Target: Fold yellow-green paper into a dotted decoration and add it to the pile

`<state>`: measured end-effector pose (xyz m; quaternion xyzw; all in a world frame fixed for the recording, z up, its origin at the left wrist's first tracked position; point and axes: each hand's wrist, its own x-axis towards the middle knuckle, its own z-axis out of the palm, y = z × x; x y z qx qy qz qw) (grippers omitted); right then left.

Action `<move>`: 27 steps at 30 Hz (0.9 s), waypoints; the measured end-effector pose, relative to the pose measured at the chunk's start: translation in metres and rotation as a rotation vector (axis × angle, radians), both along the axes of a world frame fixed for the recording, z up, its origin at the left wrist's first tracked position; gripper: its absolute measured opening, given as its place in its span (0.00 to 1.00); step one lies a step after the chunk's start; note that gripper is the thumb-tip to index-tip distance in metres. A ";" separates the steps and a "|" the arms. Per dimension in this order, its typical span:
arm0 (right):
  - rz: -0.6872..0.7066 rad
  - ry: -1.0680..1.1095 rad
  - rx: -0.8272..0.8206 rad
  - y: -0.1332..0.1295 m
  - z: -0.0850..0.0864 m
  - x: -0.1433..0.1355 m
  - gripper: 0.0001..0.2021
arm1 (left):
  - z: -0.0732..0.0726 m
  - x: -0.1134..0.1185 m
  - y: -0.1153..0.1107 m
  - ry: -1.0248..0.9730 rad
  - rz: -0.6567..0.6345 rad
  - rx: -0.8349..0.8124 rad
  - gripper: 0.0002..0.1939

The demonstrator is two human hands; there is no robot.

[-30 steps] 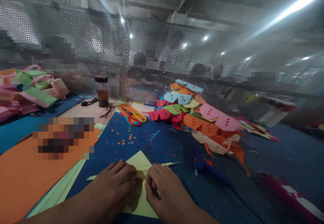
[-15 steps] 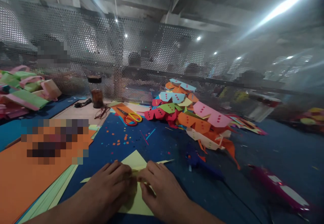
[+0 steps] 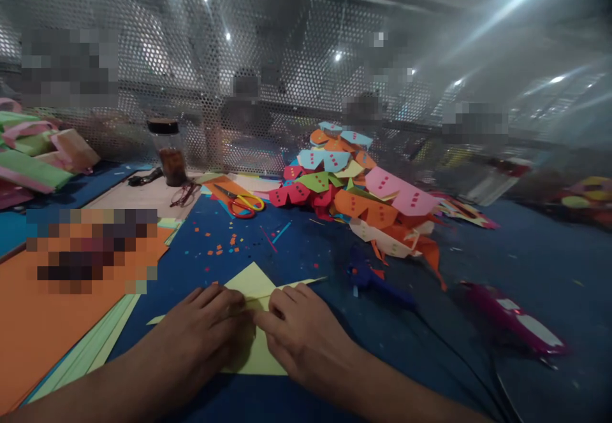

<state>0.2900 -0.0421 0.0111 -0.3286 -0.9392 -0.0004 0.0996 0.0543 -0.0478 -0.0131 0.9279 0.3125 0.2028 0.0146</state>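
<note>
Covering the middle of a folded, pale yellow sheet of paper (image 3: 261, 358) at the near centre of a dark blue worktop (image 3: 296, 244), the left hand (image 3: 201, 324) and the right hand (image 3: 303, 334) are set close together, apparently so that the fold can be kept flat from both sides. The fingers of each hand are curled narrowly over the paper; whether it is pinched from below cannot be told, since the undersides are hidden. A pointed corner is left showing beyond the hands, and thin slanted tips are seen out to left and right. Scissors with red and yellow handles (image 3: 243, 206) are laid at the far centre, partly over an orange piece of paper (image 3: 222, 186), probably parked there to leave the near side free. A heap of multicoloured cut paper shapes with rows of dots (image 3: 377, 203) is gathered at far right, seemingly to be kept off the working spot. A blue, corded tool (image 3: 377, 278) is placed nearer on the right, presumably within easy reach, with a magenta device with a white panel (image 3: 519, 320) beyond it. Large orange paper sheets (image 3: 62, 327) are stacked at near left, likely as ready stock.
</note>
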 end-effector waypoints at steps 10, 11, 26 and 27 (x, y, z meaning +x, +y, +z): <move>0.080 -0.045 0.010 -0.002 0.006 0.007 0.05 | 0.003 -0.006 0.001 0.016 -0.029 -0.015 0.17; 0.089 -0.046 0.010 -0.003 0.007 0.008 0.05 | 0.003 -0.006 0.001 0.018 -0.029 -0.020 0.18; 0.161 -0.070 0.069 -0.001 0.009 0.009 0.05 | 0.001 -0.011 0.003 0.008 -0.059 -0.043 0.20; 0.165 -0.067 0.078 -0.001 0.009 0.009 0.05 | 0.000 -0.011 0.003 0.009 -0.058 -0.047 0.21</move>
